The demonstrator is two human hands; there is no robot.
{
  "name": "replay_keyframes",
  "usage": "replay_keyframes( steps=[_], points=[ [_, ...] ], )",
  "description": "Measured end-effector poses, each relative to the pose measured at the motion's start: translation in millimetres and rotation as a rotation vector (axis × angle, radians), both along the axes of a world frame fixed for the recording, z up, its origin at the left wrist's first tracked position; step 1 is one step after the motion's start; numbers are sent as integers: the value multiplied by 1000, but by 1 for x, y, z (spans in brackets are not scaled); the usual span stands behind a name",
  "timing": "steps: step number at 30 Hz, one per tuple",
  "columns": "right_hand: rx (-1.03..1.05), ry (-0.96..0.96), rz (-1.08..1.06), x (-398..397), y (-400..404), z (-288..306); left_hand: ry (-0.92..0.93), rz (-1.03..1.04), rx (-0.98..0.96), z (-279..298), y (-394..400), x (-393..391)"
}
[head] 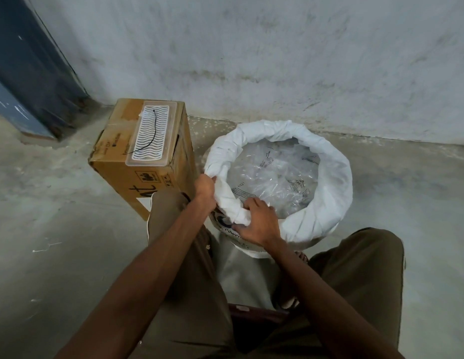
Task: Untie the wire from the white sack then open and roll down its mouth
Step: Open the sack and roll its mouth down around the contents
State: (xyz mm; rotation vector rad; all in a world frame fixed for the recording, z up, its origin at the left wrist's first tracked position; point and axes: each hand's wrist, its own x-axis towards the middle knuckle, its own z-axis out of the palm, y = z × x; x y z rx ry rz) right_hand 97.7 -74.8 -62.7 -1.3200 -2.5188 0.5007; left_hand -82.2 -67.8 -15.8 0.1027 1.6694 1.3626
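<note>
Beside the white sack [326, 193], cardboard box [137, 161] bearing tray [153, 133] and wire [152, 133], left hand [205, 189] and right hand [259, 221] gripping its rolled rim.

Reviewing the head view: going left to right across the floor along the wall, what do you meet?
Blue door frame → cardboard box with a slotted white tray and a black wire on top → left hand gripping the sack's rolled rim → right hand gripping it too → white sack, mouth open.

A white sack [326, 193] stands upright, its mouth open and rolled down into a thick collar, clear plastic packets showing inside. A thin black wire [153, 130] lies curved, well beyond the left hand [205, 189].
</note>
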Motion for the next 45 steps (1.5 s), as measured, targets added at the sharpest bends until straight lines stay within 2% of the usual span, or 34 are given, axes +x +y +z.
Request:
replay_keyframes(
  steps=[2,5,9,11,15,16,17,19,21,24,28,29,31,35,37,38,40,42,43,45],
  points=[
    [-134,101,-4,-4,4,6,-177,96,46,6,-1,-11],
    [-323,217,62,-14,8,13,-292,34,20,4,-7,-16],
    [-198,210,-25,-29,11,17,-309,-115,87,-1,-5,-18],
    [-91,120,-72,-36,9,17,-46,-157,46,-7,1,-26],
    [217,-111,43,-41,-7,-1,946,-397,-257,-26,-1,-27],
    [282,-156,90,-40,-12,-8,1057,-436,-242,-30,0,-23],
    [346,-182,125,-40,-14,-13,1068,-450,-203,-31,5,-22],
    [429,-190,160,-43,-14,-19,940,-387,-149,-30,15,-26],
    [417,-170,176,-46,-12,-19,696,-248,-132,-27,23,-34],
    [181,-33,138,-40,-9,-16,313,-89,-105,-27,28,-40],
    [-251,250,-98,-37,10,-4,-208,66,30,-20,31,-45],
    [-353,298,-128,-40,15,0,-267,91,63,-18,30,-45],
    [-456,279,-78,-47,22,5,-308,134,100,-16,29,-42],
    [-383,217,11,-59,23,5,-288,59,55,-13,30,-36],
    [-356,214,-22,-63,20,4,-99,-72,-4,-15,30,-34],
    [-326,201,-44,-66,18,4,83,-150,-9,-19,30,-33],
    [-234,141,-83,-74,12,1,593,-315,-88,-26,26,-28],
    [-120,46,-96,-82,5,-3,1055,-340,-176,-34,24,-26],
    [-65,-11,-82,-84,2,-6,1166,-350,-177,-35,27,-28],
    [-15,-103,-45,-86,-3,-13,1152,-447,-167,-35,38,-34]
  ],
)
